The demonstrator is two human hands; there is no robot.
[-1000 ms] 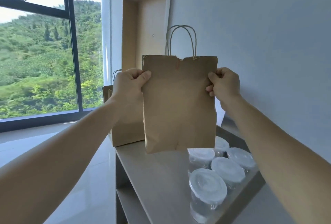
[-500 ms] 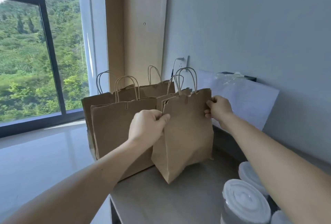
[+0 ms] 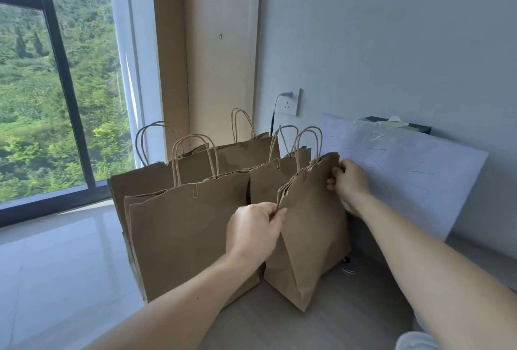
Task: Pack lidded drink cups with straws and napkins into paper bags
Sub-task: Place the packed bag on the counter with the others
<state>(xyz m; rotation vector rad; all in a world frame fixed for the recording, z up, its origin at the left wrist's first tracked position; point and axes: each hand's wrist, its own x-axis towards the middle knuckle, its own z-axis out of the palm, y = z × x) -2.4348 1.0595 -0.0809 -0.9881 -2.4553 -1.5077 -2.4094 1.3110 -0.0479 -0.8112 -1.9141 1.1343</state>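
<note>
A brown paper bag [image 3: 310, 237] with twisted handles stands on the grey shelf top [image 3: 349, 307], its mouth held closed with a red clip. My left hand [image 3: 253, 230] pinches its near top corner. My right hand [image 3: 348, 179] grips its far top corner next to the handles. The white lid of one drink cup [image 3: 414, 342] shows at the bottom right edge; straws and napkins are not in view.
Several other clipped paper bags [image 3: 190, 237] stand in a group to the left and behind, at the shelf's left end. A white sheet [image 3: 405, 176] leans on the wall at right, below a socket [image 3: 292, 102] with a plug. Floor and window lie left.
The bag has come down from in front of my face onto the shelf top beside the other bags. The view has swung left, and most cups have left the frame.
</note>
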